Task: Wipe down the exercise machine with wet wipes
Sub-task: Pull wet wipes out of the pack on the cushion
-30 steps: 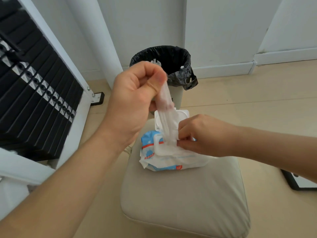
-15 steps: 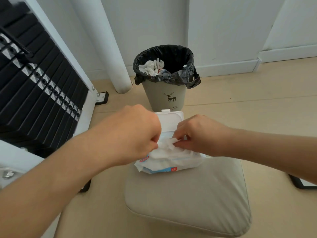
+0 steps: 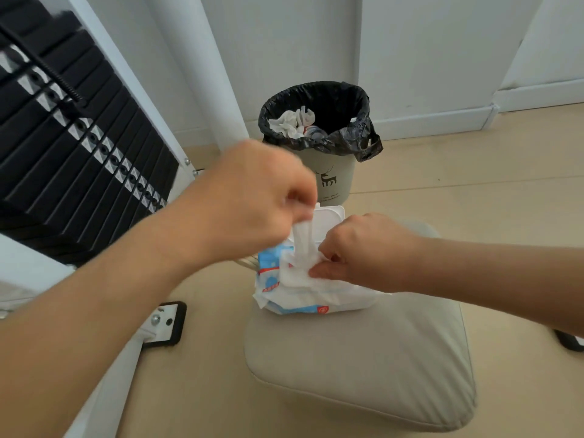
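Observation:
A blue and white pack of wet wipes [image 3: 313, 295] lies on a beige padded seat [image 3: 363, 358], its white flip lid [image 3: 328, 214] standing open. My left hand [image 3: 252, 200] pinches a white wet wipe [image 3: 301, 245] that stretches up out of the pack's opening. My right hand [image 3: 357, 248] presses down on the pack's top beside the opening. The exercise machine's black weight stack [image 3: 72, 137] in its white frame [image 3: 132, 77] stands at the left.
A grey bin [image 3: 328, 172] with a black liner holds used white wipes just beyond the seat. A white post [image 3: 215, 74] rises beside it. The frame's foot plate [image 3: 166, 322] rests on the beige floor at the lower left.
My left hand, which was down at the pack's opening half a second ago, has risen again and is drawing a wipe upward. My right hand stays on the pack.

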The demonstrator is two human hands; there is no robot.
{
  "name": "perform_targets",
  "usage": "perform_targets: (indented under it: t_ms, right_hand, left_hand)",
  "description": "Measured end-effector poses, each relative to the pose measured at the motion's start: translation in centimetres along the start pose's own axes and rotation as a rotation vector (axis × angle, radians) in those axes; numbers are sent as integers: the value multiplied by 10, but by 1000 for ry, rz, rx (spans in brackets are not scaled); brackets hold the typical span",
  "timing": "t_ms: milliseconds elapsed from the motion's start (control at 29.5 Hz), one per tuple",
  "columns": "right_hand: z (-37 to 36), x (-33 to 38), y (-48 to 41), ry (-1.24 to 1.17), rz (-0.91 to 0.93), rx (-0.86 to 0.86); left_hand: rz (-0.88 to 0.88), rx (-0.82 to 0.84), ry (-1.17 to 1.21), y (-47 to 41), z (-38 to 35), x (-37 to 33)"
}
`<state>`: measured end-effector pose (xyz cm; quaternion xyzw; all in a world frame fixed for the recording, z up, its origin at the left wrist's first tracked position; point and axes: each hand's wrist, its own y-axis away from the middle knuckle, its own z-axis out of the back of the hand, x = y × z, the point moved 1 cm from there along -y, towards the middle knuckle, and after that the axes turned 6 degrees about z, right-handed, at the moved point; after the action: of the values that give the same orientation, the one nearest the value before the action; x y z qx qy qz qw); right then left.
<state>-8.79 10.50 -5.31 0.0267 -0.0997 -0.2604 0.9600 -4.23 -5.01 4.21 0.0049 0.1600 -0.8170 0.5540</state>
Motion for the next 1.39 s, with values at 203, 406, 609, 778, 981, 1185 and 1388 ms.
perform_targets:
  t_ms: [203, 406, 609, 778, 981, 1185, 1388]
  right_hand:
    - [0, 6, 0, 96, 28, -21]
    - [-6, 7, 8, -37, 103, -169]
    - [-18, 3, 5, -86, 255, -243]
    - [-5, 4, -1, -28, 302, -204]
    - [1, 3, -13, -390, 53, 58]
    - [7, 10, -21, -196, -36, 125]
    - [19, 21, -40, 34, -2, 180]
  left_hand:
    - [436, -535, 697, 23, -7, 29]
    - [540, -385, 342, 54, -28, 39]
    - [801, 111, 437, 74, -72, 40]
    - [812, 142, 580, 70, -85, 44]
    - [869, 54, 1105, 65, -105, 33]
    - [861, -289, 1647, 68, -52, 68]
    - [889, 327, 834, 89, -92, 49]
